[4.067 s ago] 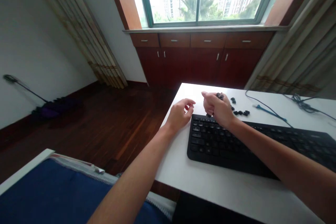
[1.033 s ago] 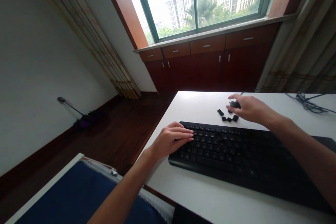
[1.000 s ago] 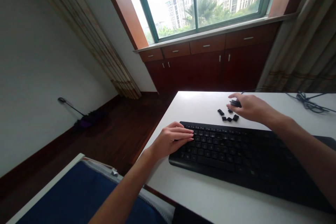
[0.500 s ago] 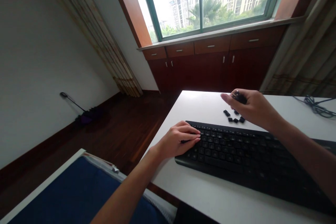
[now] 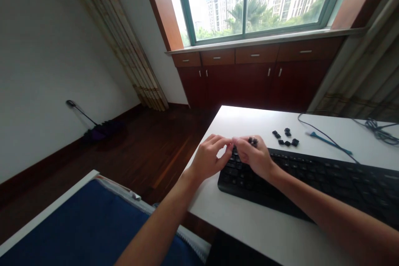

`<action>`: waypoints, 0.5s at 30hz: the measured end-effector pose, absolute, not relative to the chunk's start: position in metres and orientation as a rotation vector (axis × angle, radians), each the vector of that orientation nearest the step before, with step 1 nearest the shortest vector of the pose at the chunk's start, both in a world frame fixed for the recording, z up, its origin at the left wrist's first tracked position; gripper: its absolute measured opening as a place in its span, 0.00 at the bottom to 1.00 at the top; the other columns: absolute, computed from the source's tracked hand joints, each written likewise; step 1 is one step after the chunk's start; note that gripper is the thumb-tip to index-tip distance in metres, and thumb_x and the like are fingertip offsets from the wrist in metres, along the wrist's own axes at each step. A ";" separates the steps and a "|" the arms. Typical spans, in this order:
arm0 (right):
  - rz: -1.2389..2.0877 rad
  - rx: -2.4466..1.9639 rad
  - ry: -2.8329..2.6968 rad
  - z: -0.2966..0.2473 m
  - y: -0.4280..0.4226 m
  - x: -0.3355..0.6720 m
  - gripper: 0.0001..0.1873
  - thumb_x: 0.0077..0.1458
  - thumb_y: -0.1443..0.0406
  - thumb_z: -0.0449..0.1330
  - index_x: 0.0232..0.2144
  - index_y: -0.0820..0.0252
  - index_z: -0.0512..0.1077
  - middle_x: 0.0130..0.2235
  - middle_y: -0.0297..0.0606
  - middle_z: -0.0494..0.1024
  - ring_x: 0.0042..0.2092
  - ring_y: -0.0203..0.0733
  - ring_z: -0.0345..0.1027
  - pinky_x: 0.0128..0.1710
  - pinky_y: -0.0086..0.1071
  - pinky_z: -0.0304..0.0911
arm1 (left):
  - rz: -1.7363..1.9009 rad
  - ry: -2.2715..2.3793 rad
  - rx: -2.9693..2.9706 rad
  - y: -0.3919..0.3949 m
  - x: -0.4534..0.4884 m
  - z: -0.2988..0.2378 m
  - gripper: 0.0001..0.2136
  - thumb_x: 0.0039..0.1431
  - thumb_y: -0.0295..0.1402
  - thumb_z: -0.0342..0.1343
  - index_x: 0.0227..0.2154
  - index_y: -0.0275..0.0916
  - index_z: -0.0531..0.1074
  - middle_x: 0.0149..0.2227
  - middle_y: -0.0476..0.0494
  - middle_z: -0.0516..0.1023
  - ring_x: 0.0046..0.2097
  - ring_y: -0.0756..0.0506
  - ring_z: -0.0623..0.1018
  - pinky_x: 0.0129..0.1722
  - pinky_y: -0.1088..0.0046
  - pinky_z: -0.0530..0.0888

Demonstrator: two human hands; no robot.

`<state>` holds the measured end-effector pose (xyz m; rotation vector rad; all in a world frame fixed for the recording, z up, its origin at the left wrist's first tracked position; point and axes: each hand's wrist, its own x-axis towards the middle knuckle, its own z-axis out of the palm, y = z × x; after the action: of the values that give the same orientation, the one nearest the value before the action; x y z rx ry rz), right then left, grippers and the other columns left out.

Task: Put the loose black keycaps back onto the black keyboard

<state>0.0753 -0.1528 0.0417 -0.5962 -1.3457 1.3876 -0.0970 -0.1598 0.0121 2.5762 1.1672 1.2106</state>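
My right hand (image 5: pixel 254 156) is curled round several small black keycaps (image 5: pixel 253 141), which show above its bent fingers. Its thumb and fingertips meet the fingertips of my left hand (image 5: pixel 210 156) over the upper left corner of the black keyboard (image 5: pixel 280 191). The left fingers and thumb form a loop, pressed toward each other at the tips. Whatever lies between the touching fingertips is too small to make out. More loose black keycaps (image 5: pixel 287 143) lie on the white table (image 5: pixel 246 120), just behind the keyboard.
A blue brush-like tool (image 5: pixel 330 143) and a thin black cable (image 5: pixel 321 133) lie behind the keyboard. Coiled cable (image 5: pixel 378 131) sits at the far right. A dark blue padded surface (image 5: pixel 81 220) with a pale frame is at lower left. Cabinets (image 5: pixel 255 79) stand below the window.
My right hand has moved left and down from above the loose keycaps to my left hand. My left hand has lifted its fingers off the keys. The view has shifted slightly.
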 end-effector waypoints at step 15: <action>0.436 -2.014 -2.167 0.084 -0.070 0.262 0.17 0.56 0.51 0.61 0.35 0.58 0.77 0.29 0.40 0.79 0.32 0.45 0.72 0.31 0.35 0.61 | 0.758 1.059 2.694 -0.124 -0.054 0.052 0.13 0.68 0.36 0.53 0.51 0.39 0.74 0.51 0.42 0.75 0.51 0.42 0.75 0.52 0.64 0.72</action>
<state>0.2617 -0.0697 0.0844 -2.0137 -2.1665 0.4362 -0.0544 -0.1245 0.0517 2.6936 1.0586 0.7579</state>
